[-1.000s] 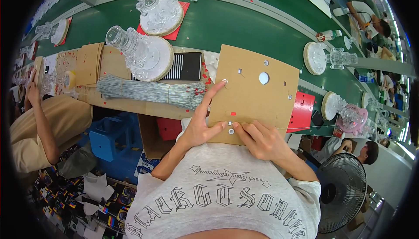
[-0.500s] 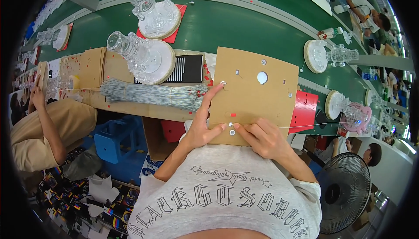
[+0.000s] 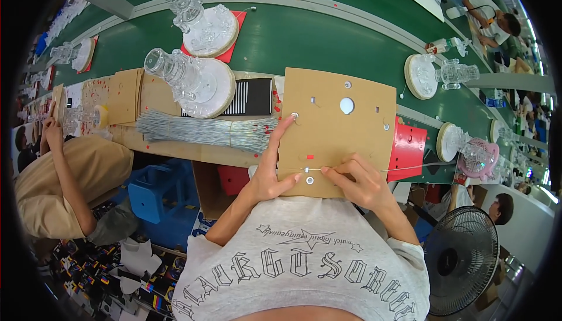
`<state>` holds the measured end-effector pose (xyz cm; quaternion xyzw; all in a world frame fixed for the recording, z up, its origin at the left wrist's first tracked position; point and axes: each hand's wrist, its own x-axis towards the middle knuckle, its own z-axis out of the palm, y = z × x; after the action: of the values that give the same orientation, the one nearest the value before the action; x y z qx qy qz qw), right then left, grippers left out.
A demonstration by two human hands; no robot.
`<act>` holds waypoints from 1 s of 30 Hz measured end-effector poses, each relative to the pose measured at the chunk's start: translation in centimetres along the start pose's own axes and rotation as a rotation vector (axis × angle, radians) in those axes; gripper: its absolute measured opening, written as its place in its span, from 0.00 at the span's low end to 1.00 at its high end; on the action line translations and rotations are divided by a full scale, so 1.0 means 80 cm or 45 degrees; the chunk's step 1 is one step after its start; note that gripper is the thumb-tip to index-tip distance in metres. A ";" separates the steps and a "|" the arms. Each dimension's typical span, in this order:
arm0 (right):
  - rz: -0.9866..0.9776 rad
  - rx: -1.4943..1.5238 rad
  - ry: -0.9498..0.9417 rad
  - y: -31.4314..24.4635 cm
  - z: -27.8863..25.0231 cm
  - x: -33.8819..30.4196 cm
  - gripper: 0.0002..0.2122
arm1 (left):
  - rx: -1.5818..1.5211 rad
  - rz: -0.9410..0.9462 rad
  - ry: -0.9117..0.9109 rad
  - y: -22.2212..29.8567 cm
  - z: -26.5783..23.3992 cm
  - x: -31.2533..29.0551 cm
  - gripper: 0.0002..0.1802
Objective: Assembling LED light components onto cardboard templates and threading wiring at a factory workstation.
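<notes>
A tan cardboard panel (image 3: pixel 333 136) with a round hole, small slots and several metal eyelets is held upright-tilted against my shirt. My left hand (image 3: pixel 272 171) grips its left edge, the index finger reaching up by an eyelet and the thumb lying near the lower slot (image 3: pixel 307 170). Between the fingertips of my right hand (image 3: pixel 357 180) is a thin grey wire (image 3: pixel 404 169). Its short end reaches the lower slot; the long part trails away to the right. A small red mark (image 3: pixel 310 157) shows just above that slot.
A bundle of wires (image 3: pixel 205 130) lies left of the panel, below a clear glass-like piece on a round white base (image 3: pixel 205 86). Red panels (image 3: pixel 407 151) lie at right. A black fan (image 3: pixel 459 262) stands lower right. Another person's arm (image 3: pixel 64 174) is at far left.
My right fingers have drawn slightly right, away from my left thumb, and the wire now shows across the lower slot. The panel has shifted a little left.
</notes>
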<state>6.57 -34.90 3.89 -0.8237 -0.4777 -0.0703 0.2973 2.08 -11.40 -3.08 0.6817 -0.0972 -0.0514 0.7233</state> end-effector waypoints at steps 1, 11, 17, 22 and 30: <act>-0.016 -0.028 -0.020 -0.001 0.003 -0.001 0.18 | 0.000 0.000 -0.006 -0.002 -0.001 0.001 0.59; -0.064 0.003 -0.134 0.002 -0.005 0.017 0.15 | 0.024 -0.028 -0.050 0.004 0.000 0.008 0.59; 0.017 -0.099 -0.085 0.002 -0.018 -0.009 0.20 | 0.016 -0.026 -0.017 0.003 0.001 0.006 0.58; -0.069 -0.149 -0.067 0.001 -0.005 -0.010 0.20 | 0.062 0.021 -0.055 -0.001 -0.002 0.010 0.58; -0.268 -0.249 -0.093 0.004 -0.005 0.001 0.18 | -0.026 0.002 -0.011 -0.002 0.000 0.006 0.59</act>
<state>6.99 -35.20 4.13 -0.7962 -0.5628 -0.1172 0.1889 2.59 -11.55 -3.23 0.6739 -0.1002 -0.0548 0.7300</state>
